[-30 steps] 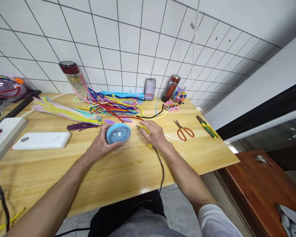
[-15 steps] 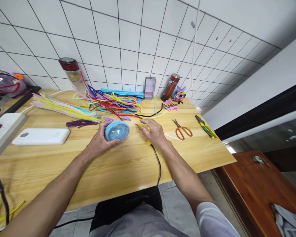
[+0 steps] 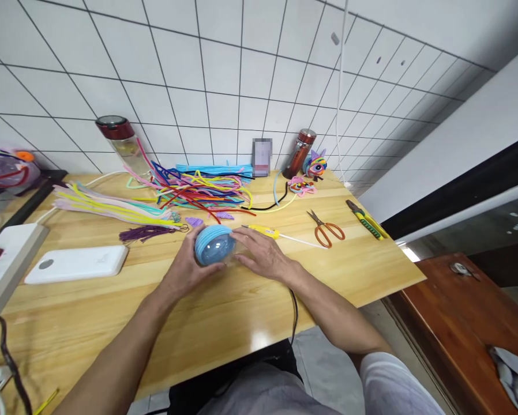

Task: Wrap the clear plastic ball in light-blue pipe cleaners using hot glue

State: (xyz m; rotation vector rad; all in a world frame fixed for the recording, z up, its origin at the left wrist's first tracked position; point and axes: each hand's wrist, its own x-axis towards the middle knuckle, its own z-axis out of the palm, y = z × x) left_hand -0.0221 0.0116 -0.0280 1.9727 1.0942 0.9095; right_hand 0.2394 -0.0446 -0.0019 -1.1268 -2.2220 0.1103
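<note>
A clear plastic dome wrapped in rows of light-blue pipe cleaner (image 3: 214, 239) is tilted above the near middle of the table. My left hand (image 3: 185, 268) is closed around its left side, thumb along the lower edge. Against its right side rest the fingertips of my right hand (image 3: 261, 253), with the thumb below, so both hands hold it. Just behind my right hand lies a yellow glue gun (image 3: 265, 231), partly hidden, with a white stick coming out of its back end. Purple twisted pieces (image 3: 194, 221) lie beyond the dome.
Colourful pipe cleaners (image 3: 198, 187) are heaped at the back. Orange-handled scissors (image 3: 326, 230) and green-yellow pliers (image 3: 367, 222) lie at right. A white power bank (image 3: 77, 264) and a power strip (image 3: 17, 259) are at left. Two bottles, a glass one (image 3: 123, 141) and a red one (image 3: 300, 153), stand near the wall.
My right hand has let go of the glue gun, which now lies on the table, and has moved left onto the dome. The dome is tilted more in my left hand.
</note>
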